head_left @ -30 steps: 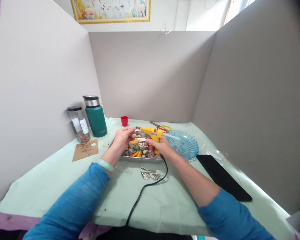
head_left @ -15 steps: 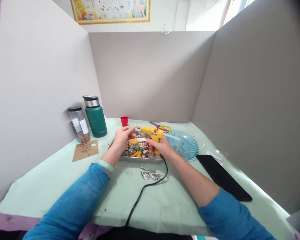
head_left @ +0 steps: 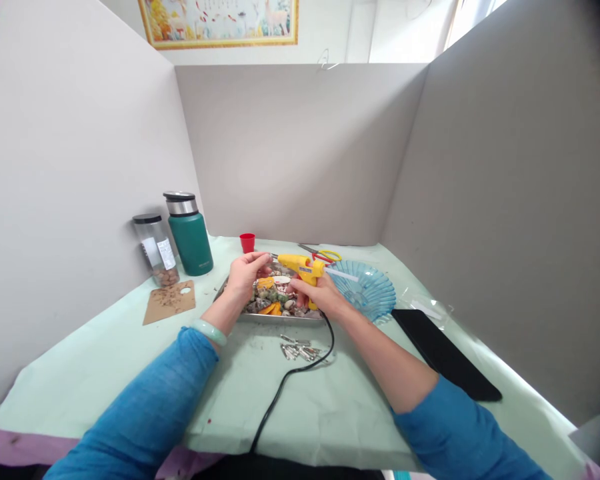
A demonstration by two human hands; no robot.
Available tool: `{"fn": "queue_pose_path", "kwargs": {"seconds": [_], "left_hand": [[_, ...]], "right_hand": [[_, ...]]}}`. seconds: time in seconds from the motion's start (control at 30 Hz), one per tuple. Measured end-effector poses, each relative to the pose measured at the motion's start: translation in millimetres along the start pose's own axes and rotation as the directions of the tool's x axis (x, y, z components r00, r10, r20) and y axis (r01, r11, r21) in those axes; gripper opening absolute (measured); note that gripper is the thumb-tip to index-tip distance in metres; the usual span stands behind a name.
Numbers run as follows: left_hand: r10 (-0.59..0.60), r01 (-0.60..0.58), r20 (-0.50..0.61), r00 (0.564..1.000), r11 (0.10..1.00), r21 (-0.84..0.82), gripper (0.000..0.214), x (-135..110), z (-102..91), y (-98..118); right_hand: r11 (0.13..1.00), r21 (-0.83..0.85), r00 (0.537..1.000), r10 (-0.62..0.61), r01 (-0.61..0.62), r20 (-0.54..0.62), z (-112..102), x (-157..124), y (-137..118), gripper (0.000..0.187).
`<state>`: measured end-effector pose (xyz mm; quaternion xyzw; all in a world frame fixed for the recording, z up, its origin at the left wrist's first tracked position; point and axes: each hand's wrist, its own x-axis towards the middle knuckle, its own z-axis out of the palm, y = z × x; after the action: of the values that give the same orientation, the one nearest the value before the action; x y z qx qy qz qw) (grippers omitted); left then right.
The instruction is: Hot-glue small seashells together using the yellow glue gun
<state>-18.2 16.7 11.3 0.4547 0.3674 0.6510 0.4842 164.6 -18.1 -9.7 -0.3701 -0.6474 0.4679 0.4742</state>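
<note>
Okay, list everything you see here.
Tray: 1, silver, centre
Pebble-like pieces: many, mixed, in tray
Metal pieces: several, silver, before tray
Glue gun: 1, yellow, over tray
Cord: 1, black, front centre
Dish: 1, blue, right of tray
Slab: 1, black, right
Plastic: some, clear, beside slab
Scissors: 1, red-yellow, back centre
Cup: 1, red, behind tray
Bottle: 1, green, back left
Jar: 1, clear, left
Card: 1, brown, before jar
Table cover: 1, green, beneath tray
Panels: 3, grey, back and sides
Framed picture: 1, multicoloured, top
Sleeves: 2, blue, arms
Left hand: 1, bare, by glue gun
Right hand: 1, bare, holding glue gun
</note>
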Motion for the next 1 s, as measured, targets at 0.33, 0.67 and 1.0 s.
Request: {"fn": "queue_pose_path", "kwargs": {"seconds": [0.33,0.67,1.0], "left_hand": [[-0.02,0.02,-0.018,1.0,1.0,0.013,0.035,-1,1.2,2],[-0.037,0.037,-0.009,0.999,0.999,-0.036,0.033,0,-0.3,0],[-0.048,0.049,0.017,0.999,0.998,-0.027,0.033,-1,0.1,1]], "right_hand": [[1.0,-0.008,1.0,0.0,0.0,-0.019,0,2,2,0.02],[1.0,-0.024,0.999,0.002,-0.003,-0.036,-2,5,8,0.019],[1.0,-0.018,0.999,0.004,-0.004,-0.043,-2,5,7,0.018]]}}
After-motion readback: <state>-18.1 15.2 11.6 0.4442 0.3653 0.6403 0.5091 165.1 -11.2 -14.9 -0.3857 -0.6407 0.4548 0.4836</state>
